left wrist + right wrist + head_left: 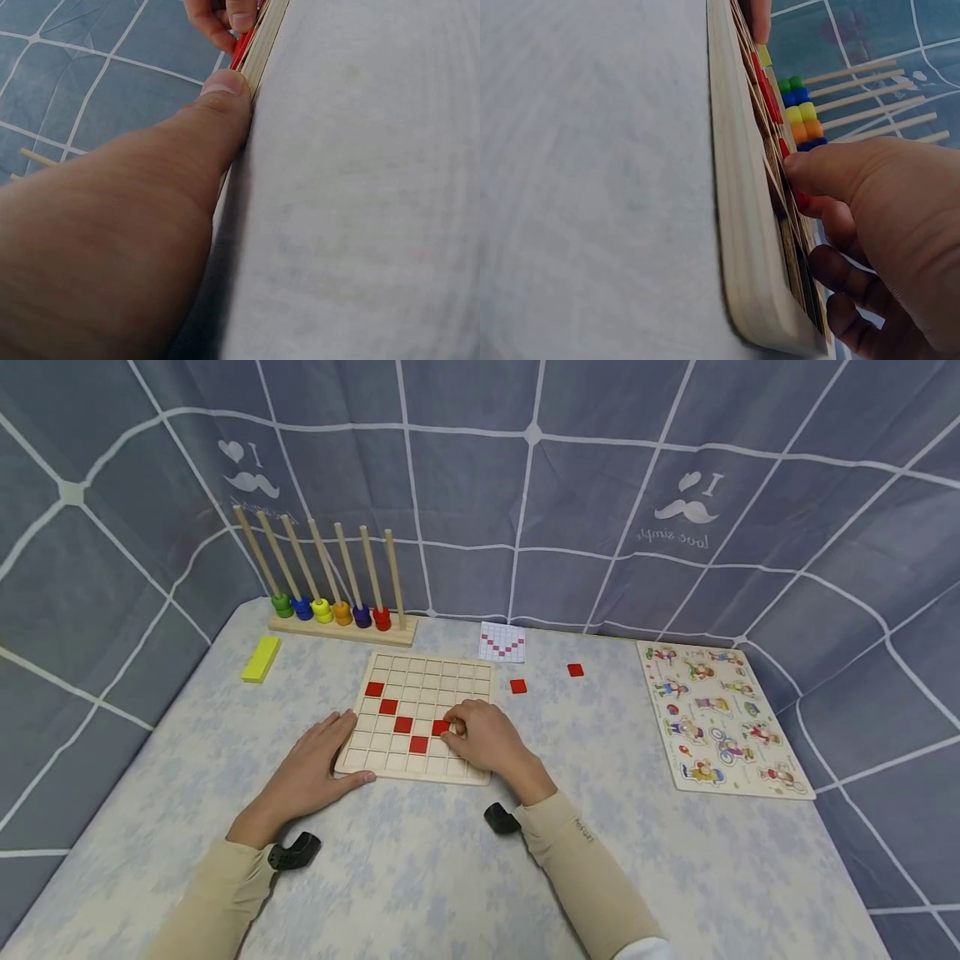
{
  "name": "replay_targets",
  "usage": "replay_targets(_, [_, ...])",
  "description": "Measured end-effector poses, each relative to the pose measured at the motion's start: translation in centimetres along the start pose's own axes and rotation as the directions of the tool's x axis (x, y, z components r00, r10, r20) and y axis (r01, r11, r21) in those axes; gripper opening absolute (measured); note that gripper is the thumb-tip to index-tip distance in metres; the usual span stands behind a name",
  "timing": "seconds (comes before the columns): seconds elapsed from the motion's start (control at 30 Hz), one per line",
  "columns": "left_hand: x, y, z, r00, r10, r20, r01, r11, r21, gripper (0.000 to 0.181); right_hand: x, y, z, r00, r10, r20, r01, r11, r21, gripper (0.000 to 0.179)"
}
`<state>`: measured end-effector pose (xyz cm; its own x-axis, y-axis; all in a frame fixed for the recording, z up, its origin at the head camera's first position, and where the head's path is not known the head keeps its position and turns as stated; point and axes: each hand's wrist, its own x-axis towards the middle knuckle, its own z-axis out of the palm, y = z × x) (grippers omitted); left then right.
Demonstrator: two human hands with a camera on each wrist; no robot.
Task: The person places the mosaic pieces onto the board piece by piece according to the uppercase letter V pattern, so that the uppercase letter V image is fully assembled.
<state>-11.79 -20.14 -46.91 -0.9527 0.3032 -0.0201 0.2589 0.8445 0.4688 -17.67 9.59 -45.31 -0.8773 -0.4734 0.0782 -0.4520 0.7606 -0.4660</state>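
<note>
A wooden grid board lies on the table, with several red square tiles set in its cells in a slanting row. My right hand is over the board's right half, thumb and forefinger pinching a red square tile at a cell. In the right wrist view the thumb of that hand bears on the tile's edge, other fingers curled. My left hand rests flat at the board's left edge, fingers stretched out and thumb along the front corner.
Two loose red tiles and a pattern card lie behind the board. A peg rack with colored rings and a yellow block stand at the back left. A picture puzzle board lies at right. Grey-blue cloth encloses the table.
</note>
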Motion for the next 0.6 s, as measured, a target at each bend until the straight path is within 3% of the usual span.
replay_targets(0.1, [0.7,0.3,0.1,1.0,0.011,-0.009,-0.011,1.0,0.001,0.108,0.0,0.5,-0.4,1.0,0.02,-0.003,-0.02,1.0,0.021,0.02])
replay_targets(0.4, [0.1,0.1,0.3,1.0,-0.005,-0.005,0.005,1.0,0.002,0.108,0.3,1.0,-0.5,0.999,0.043,0.028,-0.046,0.995,0.094,0.028])
replay_targets(0.5, [0.2,0.1,0.2,1.0,0.001,-0.006,0.0,1.0,0.005,0.107,0.3,2.4,-1.5,0.996,0.083,-0.016,-0.079,0.983,0.168,0.036])
replay_targets(0.6, [0.3,0.1,0.0,1.0,0.008,-0.004,-0.008,1.0,0.007,0.107,-0.1,4.8,-2.7,0.983,0.146,-0.109,-0.119,0.968,0.219,0.047])
